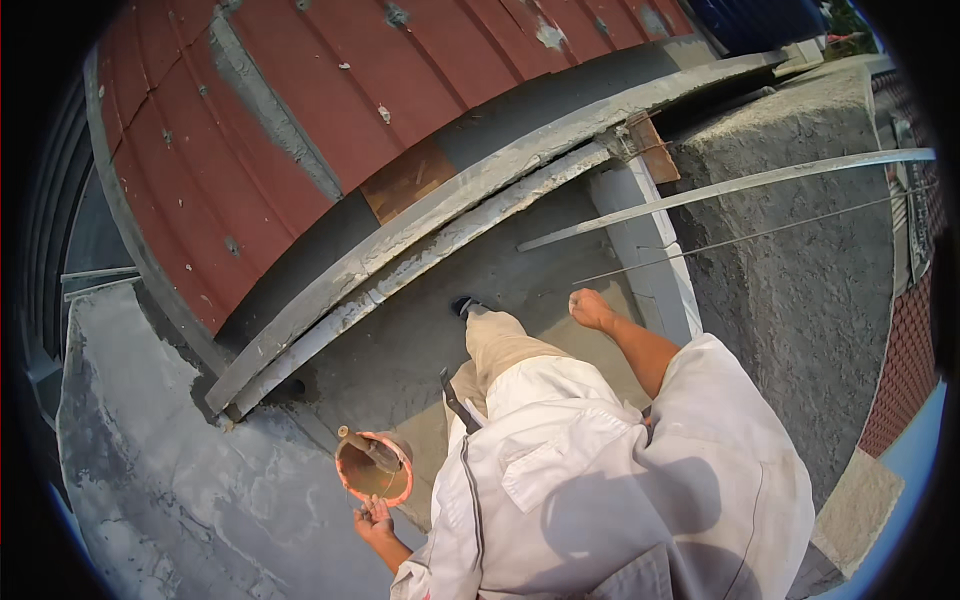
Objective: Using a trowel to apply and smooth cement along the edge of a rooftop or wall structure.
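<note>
An orange-rimmed bucket hangs at my left side, its thin wire handle running to my left hand. The fingers of that hand are curled around the handle at the near rim. Inside the bucket leans a tool with a round wooden handle; its working end is partly hidden, so its kind is unclear. My right hand is out in front to the right, closed in a loose fist with nothing visible in it. The end of a thin rod shows just beyond it, apart from the fingers.
A red ribbed metal roof rises ahead, edged by a rough concrete ledge. To the right stand a pale block wall and a rough grey slope. A long metal bar crosses there. Grey concrete spreads at left.
</note>
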`<state>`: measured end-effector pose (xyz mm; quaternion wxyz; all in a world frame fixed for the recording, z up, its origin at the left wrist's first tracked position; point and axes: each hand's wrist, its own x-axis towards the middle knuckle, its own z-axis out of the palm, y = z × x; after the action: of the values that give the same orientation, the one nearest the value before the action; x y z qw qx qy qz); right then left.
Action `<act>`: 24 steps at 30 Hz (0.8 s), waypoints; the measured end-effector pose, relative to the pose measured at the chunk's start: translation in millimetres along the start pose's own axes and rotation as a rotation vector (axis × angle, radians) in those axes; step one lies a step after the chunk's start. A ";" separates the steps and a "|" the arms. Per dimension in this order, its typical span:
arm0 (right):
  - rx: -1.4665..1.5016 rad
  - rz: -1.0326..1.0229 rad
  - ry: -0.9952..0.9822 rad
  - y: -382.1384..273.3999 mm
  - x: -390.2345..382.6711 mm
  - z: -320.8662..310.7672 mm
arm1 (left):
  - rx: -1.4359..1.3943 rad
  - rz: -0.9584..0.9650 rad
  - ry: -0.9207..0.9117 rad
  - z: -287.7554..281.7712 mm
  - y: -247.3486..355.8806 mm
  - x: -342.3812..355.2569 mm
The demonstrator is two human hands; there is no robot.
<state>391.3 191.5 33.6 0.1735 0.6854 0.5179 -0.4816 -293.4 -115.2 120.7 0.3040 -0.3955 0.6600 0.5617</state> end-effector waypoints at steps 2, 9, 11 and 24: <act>0.313 0.048 0.118 12.4 -16.8 -14.6 | 0.019 -0.018 -0.053 20.3 4.6 4.0; 0.428 0.148 0.502 50.1 -73.4 56.1 | 0.206 -0.207 -0.248 66.5 27.1 45.4; 0.470 0.170 0.450 63.9 -95.2 90.0 | 0.254 -0.191 -0.248 80.0 28.9 50.0; 0.584 0.518 0.259 133.0 -213.6 286.0 | 0.721 -0.055 -0.317 123.0 42.4 68.2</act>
<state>370.6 -188.7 42.3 0.0208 0.8685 0.1873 -0.4585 -369.5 -4.4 61.6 0.5365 -0.1893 0.7491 0.3394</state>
